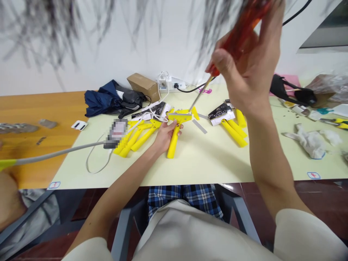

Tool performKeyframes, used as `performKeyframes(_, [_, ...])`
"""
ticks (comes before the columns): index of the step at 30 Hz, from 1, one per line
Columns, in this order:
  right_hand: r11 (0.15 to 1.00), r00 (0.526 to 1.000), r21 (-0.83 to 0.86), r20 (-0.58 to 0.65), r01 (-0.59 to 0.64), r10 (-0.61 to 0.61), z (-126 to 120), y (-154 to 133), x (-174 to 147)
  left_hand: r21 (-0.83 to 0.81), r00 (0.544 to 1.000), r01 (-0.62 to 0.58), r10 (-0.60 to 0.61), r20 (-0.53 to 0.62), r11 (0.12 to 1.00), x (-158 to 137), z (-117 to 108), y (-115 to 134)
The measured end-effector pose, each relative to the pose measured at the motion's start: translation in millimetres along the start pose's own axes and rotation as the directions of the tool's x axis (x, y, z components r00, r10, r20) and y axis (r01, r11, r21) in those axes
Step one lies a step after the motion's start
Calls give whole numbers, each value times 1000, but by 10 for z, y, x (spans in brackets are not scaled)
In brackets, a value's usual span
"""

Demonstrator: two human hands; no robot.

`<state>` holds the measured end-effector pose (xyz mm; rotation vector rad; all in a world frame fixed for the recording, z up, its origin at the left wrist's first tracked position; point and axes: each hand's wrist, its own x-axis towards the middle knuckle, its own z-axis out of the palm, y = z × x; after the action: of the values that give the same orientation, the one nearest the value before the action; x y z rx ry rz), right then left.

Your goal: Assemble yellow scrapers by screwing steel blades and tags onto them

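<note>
My left hand [164,137] is closed round a yellow scraper [174,142] near the top of its handle, with the wide head facing up. My right hand [250,69], raised high, grips a screwdriver [236,41] by its red handle. The screwdriver's shaft slants down to the right part of the scraper's head; whether the tip sits in a screw is too small to tell. Behind the head lies a thin grey metal strip [199,127]. Several more yellow scrapers [136,136] lie left of my left hand, and others [235,132] to the right, by black-and-white packaging [220,114].
A cable-tied device with a blurred face [116,132] lies on the left. Behind are a dark blue umbrella [100,98], a cardboard box [144,86] and a power strip [176,84]. Crumpled white tissue [307,141] and yellow-handled pliers [335,123] lie right. Another person's arm [11,199] shows at left.
</note>
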<state>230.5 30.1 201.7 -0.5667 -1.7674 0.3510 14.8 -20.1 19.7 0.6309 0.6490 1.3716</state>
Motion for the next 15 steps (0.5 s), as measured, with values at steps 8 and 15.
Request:
performKeyframes(8, [929,899,-348,355,-128,257,20,147,-20,40,996,-18,15,93,999,-48,48,62])
performKeyframes(15, [901,609,-405,679,-156,410,325,420,-146,58,993,6,-13,117,998,-77,74,103])
